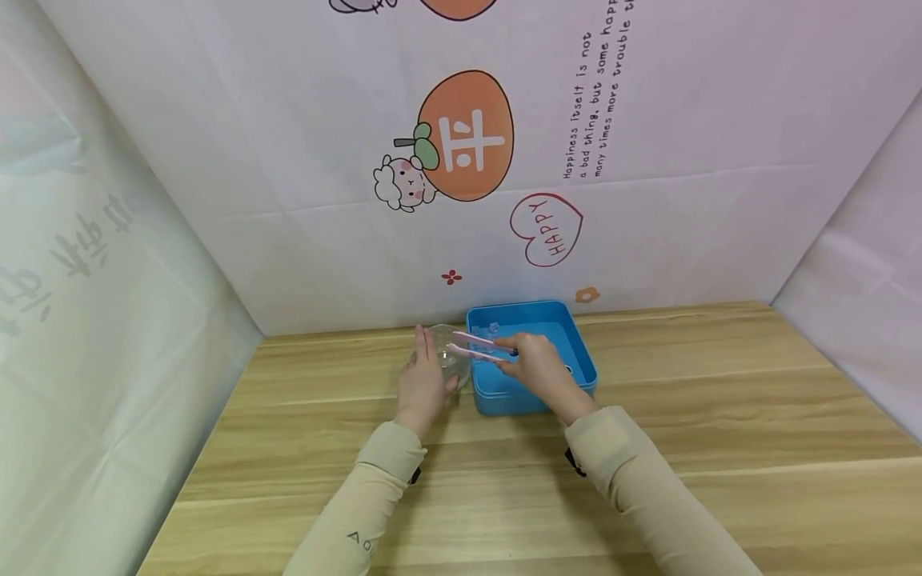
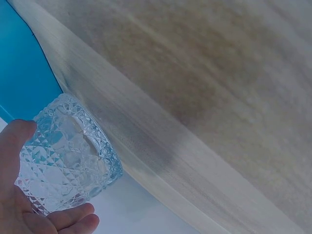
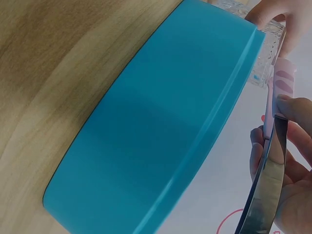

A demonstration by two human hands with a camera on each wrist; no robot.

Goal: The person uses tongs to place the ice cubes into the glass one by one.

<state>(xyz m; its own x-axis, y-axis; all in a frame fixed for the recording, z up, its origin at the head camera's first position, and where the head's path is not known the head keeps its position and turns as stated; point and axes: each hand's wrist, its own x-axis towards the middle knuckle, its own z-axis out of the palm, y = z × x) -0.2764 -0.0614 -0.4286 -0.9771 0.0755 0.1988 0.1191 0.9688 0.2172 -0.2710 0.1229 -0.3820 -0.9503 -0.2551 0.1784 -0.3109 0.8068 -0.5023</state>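
Note:
My left hand [image 1: 421, 388] holds a clear cut-glass bowl [image 2: 68, 156] around its side, thumb on one side and fingers on the other. The bowl stands against the left side of a blue open box [image 1: 533, 402]. Pink-tipped tongs [image 3: 283, 87] with a metal handle are gripped in my right hand [image 1: 540, 368], above the box. In the head view their two tips lie apart over the bowl, and no item shows between them. Several small clear cubes [image 1: 494, 327] lie in the box's left part. What the bowl contains is hard to make out.
The wood-grain table [image 1: 490, 504] meets a printed white wall sheet [image 1: 324, 264] right behind the box and bowl. White sheets also hang at the left and right. A small dark round thing [image 1: 569, 369] shows at the box's right inner side.

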